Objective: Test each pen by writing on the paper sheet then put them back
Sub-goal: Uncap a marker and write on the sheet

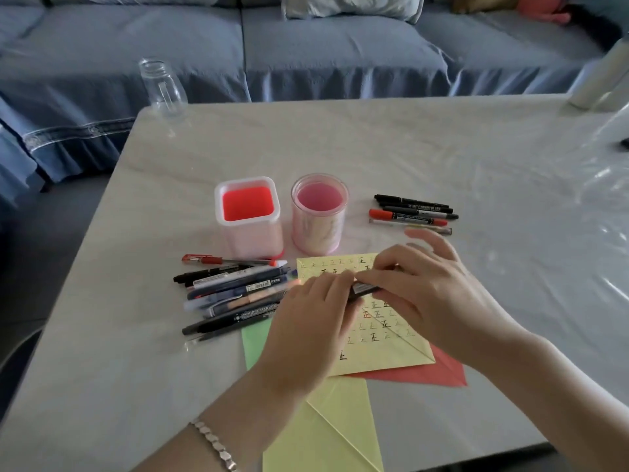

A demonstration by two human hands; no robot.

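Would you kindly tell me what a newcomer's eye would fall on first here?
First, the left hand and right hand at centre, both gripping a dark pen above the yellow sheet covered in written marks. Behind it stand a square holder and a round holder, both pink, with a pile of pens on the left and a row of markers on the right.

Pale, marble-veined worktop (408, 148), with glossy clear plastic film (606, 172) wrinkled over its right side. Beyond the far edge is a blue-grey covered sofa (340, 52), a light cushion (354, 6) on its back. Dark grey floor (51, 233) at left. Soft, even daylight.
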